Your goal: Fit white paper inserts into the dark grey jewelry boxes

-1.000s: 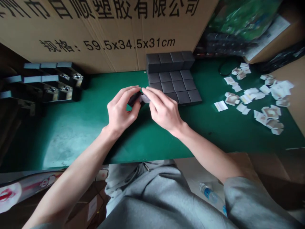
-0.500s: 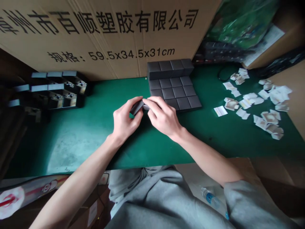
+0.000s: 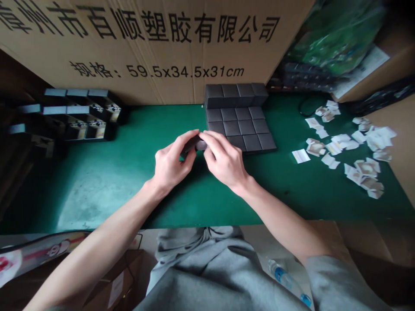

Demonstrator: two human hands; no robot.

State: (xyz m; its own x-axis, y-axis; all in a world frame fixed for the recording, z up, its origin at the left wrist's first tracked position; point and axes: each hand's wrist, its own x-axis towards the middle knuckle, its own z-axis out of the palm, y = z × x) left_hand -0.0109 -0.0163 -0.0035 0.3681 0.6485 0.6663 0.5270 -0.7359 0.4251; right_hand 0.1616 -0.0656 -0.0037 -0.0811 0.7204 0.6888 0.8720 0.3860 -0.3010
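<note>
Between my two hands is a small dark box (image 3: 201,145), held above the green table in front of the stacked boxes. My left hand (image 3: 171,163) is closed round its left side, thumb below and fingers on top. My right hand (image 3: 223,160) grips the right side, with fingertips meeting the left ones along the top edge. Much of the box is hidden by my fingers, so I cannot tell whether its lid is open. Just beyond my right hand stand rows of closed dark square boxes (image 3: 245,127), with a raised row at the back.
Open dark boxes (image 3: 86,128) stand in rows at the left. Torn white paper pieces (image 3: 342,144) lie scattered on the right of the green table (image 3: 136,172). A large cardboard carton (image 3: 155,56) forms the back. A plastic bottle (image 3: 285,278) lies below the table's front edge.
The small dark box has turned in my hands, and a rounded dark grey face now shows between them. Both hands keep their hold. The view has shifted slightly.
</note>
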